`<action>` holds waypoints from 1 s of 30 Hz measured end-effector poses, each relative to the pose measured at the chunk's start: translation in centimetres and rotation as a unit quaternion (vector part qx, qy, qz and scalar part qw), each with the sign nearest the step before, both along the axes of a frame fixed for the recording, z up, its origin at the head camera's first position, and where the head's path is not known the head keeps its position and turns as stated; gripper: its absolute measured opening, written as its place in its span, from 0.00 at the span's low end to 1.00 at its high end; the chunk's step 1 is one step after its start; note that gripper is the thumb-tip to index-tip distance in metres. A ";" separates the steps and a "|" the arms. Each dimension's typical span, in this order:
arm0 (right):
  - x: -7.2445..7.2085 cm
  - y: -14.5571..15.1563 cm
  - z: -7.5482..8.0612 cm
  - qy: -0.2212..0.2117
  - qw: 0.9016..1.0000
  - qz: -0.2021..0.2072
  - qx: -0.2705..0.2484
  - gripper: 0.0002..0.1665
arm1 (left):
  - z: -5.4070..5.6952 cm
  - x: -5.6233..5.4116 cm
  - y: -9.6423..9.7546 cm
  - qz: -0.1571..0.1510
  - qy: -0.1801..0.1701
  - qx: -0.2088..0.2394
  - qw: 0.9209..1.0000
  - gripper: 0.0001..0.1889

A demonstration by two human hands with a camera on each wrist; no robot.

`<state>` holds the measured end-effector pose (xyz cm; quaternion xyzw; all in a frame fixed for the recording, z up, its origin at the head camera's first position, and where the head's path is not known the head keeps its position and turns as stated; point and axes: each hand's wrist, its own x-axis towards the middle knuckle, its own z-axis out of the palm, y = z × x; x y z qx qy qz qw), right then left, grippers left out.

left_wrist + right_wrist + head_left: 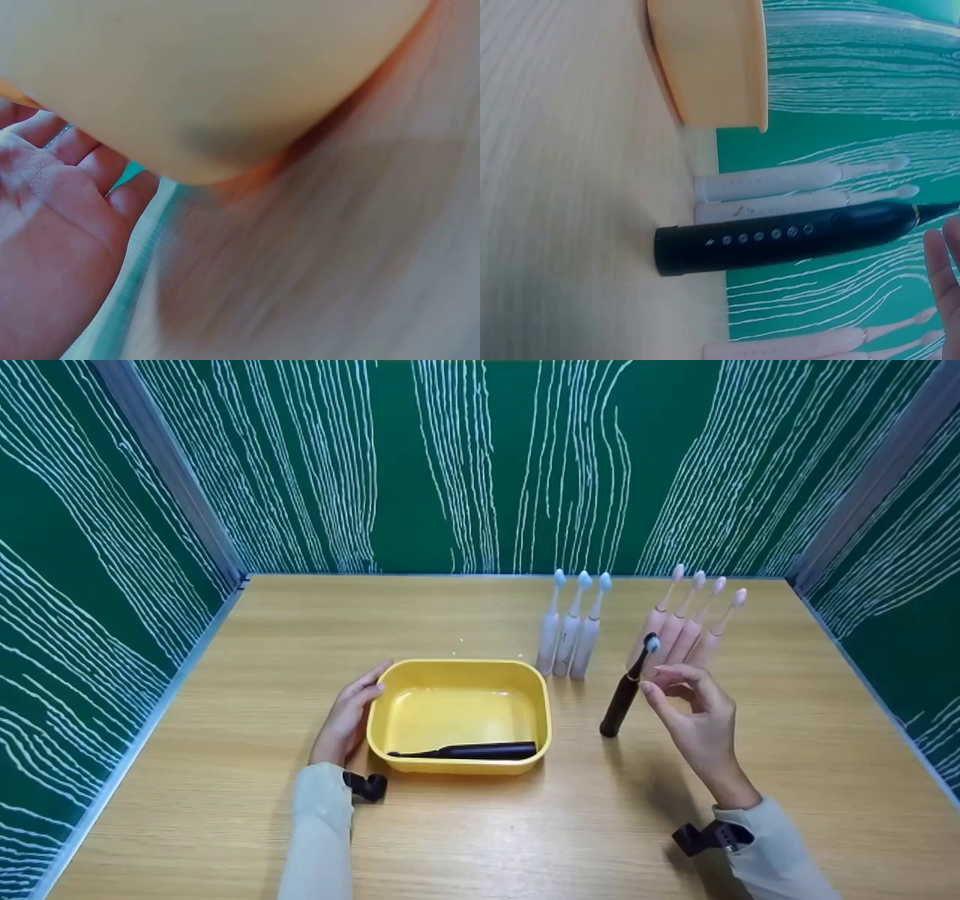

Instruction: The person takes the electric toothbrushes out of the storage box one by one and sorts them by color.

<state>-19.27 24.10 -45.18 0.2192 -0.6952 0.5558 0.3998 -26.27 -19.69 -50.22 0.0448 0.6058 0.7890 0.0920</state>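
Observation:
A yellow plastic basin (459,766) sits on the table with one black electric toothbrush (487,751) lying along its near side. My left hand (347,720) rests against the basin's left wall, fingers extended along the outside and fingertips at the rim. Right of the basin, another black electric toothbrush (621,705) stands upright, its row of button icons showing in the right wrist view. At its neck are the thumb and index finger of my right hand (697,724), bent towards each other with a gap between the tips.
Three white toothbrushes (568,645) with blue heads stand behind the basin's right side. Several pink toothbrushes (679,626) stand behind my right hand, partly hidden by it. Green patterned panels (517,472) enclose the wooden table (480,840) at the back and sides.

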 end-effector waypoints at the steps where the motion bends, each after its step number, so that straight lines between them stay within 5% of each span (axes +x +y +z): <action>1: 0.0 -0.1 0.1 0.009 1.000 0.006 0.004 0.16 | 0.0 0.0 0.0 0.001 -0.001 0.000 1.000 0.27; 20: 0.1 -3.2 1.0 0.076 0.992 0.075 0.060 0.14 | -0.1 -0.1 0.0 -0.008 0.003 -0.005 1.000 0.27; 30: 0.5 -4.6 1.8 0.021 0.988 0.067 0.135 0.21 | 0.0 -0.1 0.0 -0.005 0.000 -0.003 1.000 0.27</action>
